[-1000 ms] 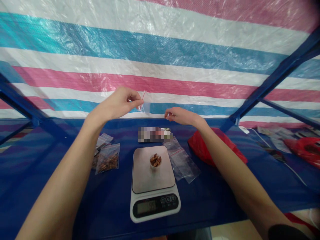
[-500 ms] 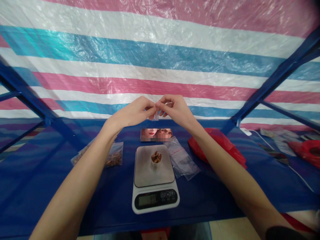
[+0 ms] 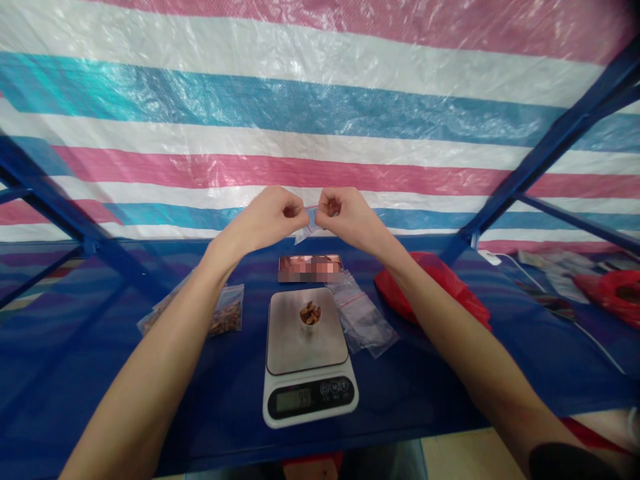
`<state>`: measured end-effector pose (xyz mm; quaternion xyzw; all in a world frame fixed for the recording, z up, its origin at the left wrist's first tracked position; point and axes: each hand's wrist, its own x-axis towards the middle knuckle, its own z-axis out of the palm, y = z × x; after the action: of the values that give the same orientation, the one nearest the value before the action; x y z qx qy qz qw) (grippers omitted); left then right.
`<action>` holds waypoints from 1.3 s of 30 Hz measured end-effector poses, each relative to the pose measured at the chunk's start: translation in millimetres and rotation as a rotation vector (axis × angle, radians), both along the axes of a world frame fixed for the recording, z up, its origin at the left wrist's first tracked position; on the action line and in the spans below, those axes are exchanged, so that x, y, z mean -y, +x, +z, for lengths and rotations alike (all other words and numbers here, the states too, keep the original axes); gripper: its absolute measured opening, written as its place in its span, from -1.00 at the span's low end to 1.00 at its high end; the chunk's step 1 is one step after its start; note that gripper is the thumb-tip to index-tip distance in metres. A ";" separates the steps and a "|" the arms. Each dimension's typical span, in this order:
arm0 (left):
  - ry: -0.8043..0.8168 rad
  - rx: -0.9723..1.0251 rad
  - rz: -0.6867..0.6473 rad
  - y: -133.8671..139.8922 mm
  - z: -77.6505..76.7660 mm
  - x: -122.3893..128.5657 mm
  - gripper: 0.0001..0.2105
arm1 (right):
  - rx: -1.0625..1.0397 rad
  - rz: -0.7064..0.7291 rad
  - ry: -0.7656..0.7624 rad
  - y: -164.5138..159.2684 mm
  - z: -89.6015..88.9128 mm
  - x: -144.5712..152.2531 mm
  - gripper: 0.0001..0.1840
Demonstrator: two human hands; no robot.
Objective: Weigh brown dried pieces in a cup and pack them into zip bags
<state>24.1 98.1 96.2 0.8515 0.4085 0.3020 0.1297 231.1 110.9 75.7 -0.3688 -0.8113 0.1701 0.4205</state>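
Note:
Between both hands a small clear zip bag (image 3: 305, 233) is stretched by its top edge, above the far side of the table. My left hand (image 3: 277, 213) pinches one end of that edge, and my right hand (image 3: 343, 212) pinches the other. Below them stands a white kitchen scale (image 3: 307, 360) with a steel top. A small cup (image 3: 310, 325) heaped with brown, nut-like pieces sits on its plate. Just behind the scale lies a phone (image 3: 310, 269) with a lit screen.
Flat clear zip bags (image 3: 365, 317) lie right of the scale, near a red plastic bag (image 3: 435, 287). Left, a clear bag of brown pieces (image 3: 227, 310) is partly behind my forearm. Blue metal posts (image 3: 540, 143) and a striped sheet (image 3: 300, 100) stand behind.
My hands have moved slightly apart, pulling the small bag's top edge taut between them. Its body now hangs tilted to the left. The phone's picture has changed.

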 end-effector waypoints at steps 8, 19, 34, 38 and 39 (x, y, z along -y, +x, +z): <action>0.152 0.080 -0.162 7.4 -10.5 5.0 -0.35 | -0.473 0.064 -0.273 -5.8 -4.7 -3.0 -0.81; 0.130 -0.036 -0.143 1.8 -20.4 -5.6 -0.48 | -0.414 -0.052 -0.023 -6.6 -5.6 -2.5 -0.72; 0.096 -0.029 -0.156 -11.8 -9.2 -9.3 -0.70 | 0.118 0.159 0.406 -3.1 4.2 18.7 -0.61; 0.096 -0.106 -0.094 -15.6 -11.2 -12.6 -0.76 | 0.207 0.127 0.361 -4.2 7.6 22.6 -0.64; 0.102 -0.127 -0.077 -15.9 -11.9 -13.2 -0.77 | 0.224 0.137 0.347 -4.0 8.4 23.0 -0.65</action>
<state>8.2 111.3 84.2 0.8894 0.3672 0.2627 0.0718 227.2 87.9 84.1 -0.2514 -0.8932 0.0142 0.3725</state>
